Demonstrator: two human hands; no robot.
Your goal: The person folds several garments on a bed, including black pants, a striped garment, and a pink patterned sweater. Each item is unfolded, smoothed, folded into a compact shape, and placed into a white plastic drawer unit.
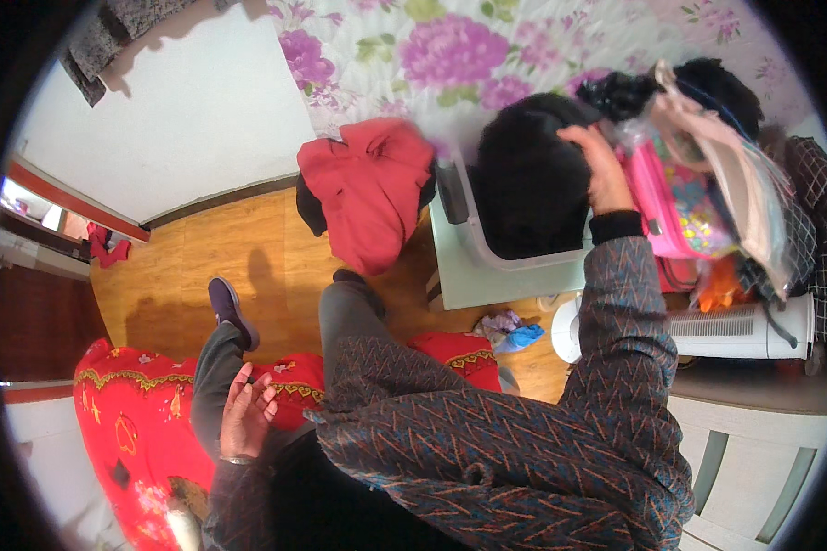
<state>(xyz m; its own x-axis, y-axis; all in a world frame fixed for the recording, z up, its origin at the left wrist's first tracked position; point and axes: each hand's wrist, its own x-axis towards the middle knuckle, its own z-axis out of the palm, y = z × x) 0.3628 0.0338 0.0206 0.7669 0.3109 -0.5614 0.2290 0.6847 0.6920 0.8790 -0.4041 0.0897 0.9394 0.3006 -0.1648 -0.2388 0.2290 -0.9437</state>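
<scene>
My right hand (598,164) rests on the right side of a black furry item (534,179) that fills a clear plastic bin (499,258). Its thumb and fingers lie on the dark pile; whether they grip it, I cannot tell. Just right of this hand lies a pink case (651,196) in clear plastic. My left hand (247,413) is held palm up over my lap with its fingers apart and nothing in it. A red garment (375,186) with black parts hangs or lies left of the bin.
The bin stands on a pale green tabletop (510,286). A white appliance with a vented side (717,330) lies right of it, under bags and clothing. Crumpled blue and grey cloths (517,334) are on the wooden floor (179,275). A red patterned cover (138,392) is beneath me.
</scene>
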